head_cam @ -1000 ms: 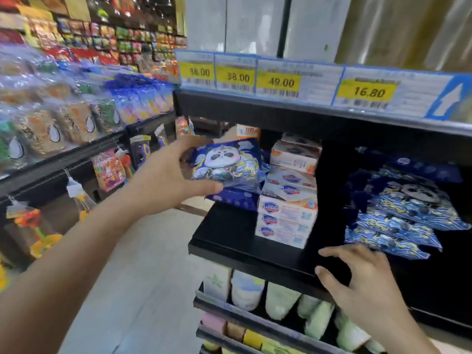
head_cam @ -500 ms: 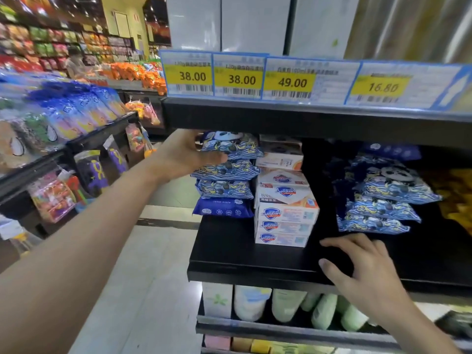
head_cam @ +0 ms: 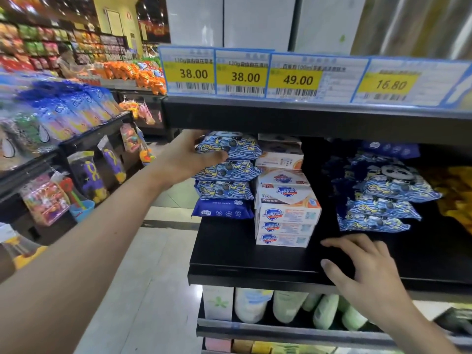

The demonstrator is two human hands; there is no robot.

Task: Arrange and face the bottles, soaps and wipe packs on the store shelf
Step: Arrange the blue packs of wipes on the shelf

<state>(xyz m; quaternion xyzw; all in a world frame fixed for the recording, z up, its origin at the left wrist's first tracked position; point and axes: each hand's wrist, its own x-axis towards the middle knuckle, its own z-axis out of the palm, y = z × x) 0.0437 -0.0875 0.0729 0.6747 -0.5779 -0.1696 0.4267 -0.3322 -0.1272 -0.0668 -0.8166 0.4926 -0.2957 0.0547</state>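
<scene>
My left hand grips the top blue panda wipe pack at its left end; the pack lies on a stack of several blue wipe packs at the left end of the black shelf. Right beside that stack stands a pile of white soap boxes. A second stack of blue panda wipe packs sits further right. My right hand rests with spread fingers on the shelf's front edge, holding nothing. Pale bottles stand on the shelf below.
Yellow price tags line the upper shelf edge just above the left stack. Yellow packs lie at the far right of the shelf. A neighbouring rack of bagged goods and hanging toys stands left across the aisle floor.
My left hand carried the panda wipe pack in from the aisle and set it on top of the left stack. The right hand stayed on the shelf edge.
</scene>
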